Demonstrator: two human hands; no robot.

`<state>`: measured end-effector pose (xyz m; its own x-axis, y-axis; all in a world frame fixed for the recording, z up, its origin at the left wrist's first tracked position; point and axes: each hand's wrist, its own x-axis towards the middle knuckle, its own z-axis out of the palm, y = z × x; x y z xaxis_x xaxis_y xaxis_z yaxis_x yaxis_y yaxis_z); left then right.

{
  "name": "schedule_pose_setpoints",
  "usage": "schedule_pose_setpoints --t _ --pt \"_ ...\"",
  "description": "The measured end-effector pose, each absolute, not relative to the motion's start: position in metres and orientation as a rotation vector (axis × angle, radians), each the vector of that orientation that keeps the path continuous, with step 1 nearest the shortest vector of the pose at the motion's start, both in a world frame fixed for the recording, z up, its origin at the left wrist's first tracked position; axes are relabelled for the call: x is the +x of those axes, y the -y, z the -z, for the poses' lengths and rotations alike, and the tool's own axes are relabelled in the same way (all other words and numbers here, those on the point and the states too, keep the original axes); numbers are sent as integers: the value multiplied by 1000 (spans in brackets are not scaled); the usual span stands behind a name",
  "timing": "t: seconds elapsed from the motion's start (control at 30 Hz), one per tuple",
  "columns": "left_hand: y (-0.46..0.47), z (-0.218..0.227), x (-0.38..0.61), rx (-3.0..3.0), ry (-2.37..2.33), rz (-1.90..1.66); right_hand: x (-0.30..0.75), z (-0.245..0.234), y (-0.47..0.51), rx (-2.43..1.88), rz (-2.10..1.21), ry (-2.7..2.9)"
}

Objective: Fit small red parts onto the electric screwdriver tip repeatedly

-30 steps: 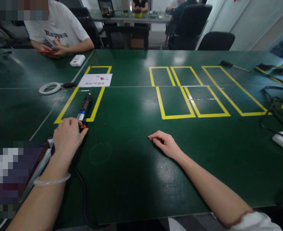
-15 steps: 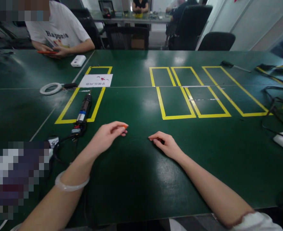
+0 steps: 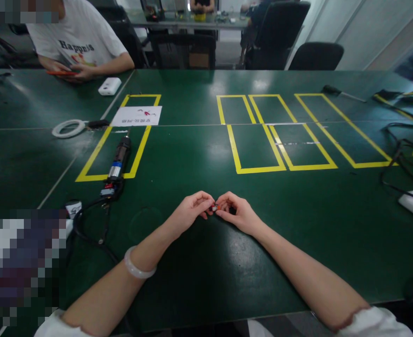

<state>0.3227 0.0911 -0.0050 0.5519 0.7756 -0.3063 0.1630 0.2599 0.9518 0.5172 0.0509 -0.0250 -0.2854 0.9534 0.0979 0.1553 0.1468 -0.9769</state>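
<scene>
My left hand [image 3: 191, 211] and my right hand [image 3: 239, 213] meet fingertip to fingertip over the green table [image 3: 199, 262], near its front middle. Between them they pinch a small orange part [image 3: 215, 207]. Both hands have their fingers curled in a pinch. An electric screwdriver [image 3: 119, 158] with a black cable [image 3: 97, 224] lies inside a yellow taped rectangle to the left of my left hand, untouched.
Several yellow taped rectangles [image 3: 255, 150] mark the table farther back. A white paper [image 3: 136, 115], a white ring [image 3: 65, 128] and a white box [image 3: 109, 86] lie at left. Another person [image 3: 73, 42] sits at the far left. Black cables [image 3: 399, 154] trail at right.
My left hand left the screwdriver, carried the small orange part rightward and now meets my right hand, which has barely moved.
</scene>
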Motion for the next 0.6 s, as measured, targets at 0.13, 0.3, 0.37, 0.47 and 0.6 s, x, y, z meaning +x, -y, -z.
schedule_pose_setpoints --t 0.13,0.3,0.37,0.47,0.6 --pt "-90 7 323 1201 -931 -489 519 25 -49 -1122 -1112 1633" --pt "-87 9 324 1299 -914 -508 518 26 -46 -1135 -968 1779" --pt "-86 8 324 1339 -896 -531 518 27 -46 -1123 -1014 1735" --pt "-85 8 322 1439 -887 -571 519 29 -49 -1116 -1110 1618" --pt "-84 6 322 1559 -909 -623 521 29 -52 -1126 -1098 1634"
